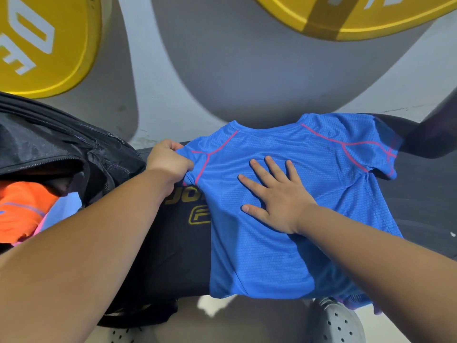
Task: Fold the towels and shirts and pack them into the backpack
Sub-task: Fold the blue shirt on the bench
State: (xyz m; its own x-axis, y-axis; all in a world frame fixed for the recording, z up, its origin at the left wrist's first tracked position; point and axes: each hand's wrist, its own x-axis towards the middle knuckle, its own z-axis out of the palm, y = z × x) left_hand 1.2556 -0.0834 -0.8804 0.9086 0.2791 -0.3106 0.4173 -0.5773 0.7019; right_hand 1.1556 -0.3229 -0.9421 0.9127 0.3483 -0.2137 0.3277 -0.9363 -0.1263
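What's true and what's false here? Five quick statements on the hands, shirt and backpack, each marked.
1. The left hand grips the blue shirt by a sleeve. True.
2. The right hand is a fist. False: it lies flat, fingers spread, on the shirt.
3. The shirt is inside the backpack. False: it lies spread on the black bench.
4. The backpack is unzipped, with orange fabric showing at its opening. True.
5. The shirt's seams are green. False: they are pink.

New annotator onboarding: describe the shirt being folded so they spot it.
On the black bench, right of the backpack, lies a blue shirt, flat under the right hand, its sleeve pinched by the left hand. Pink seams set it apart from the orange garment in the backpack.
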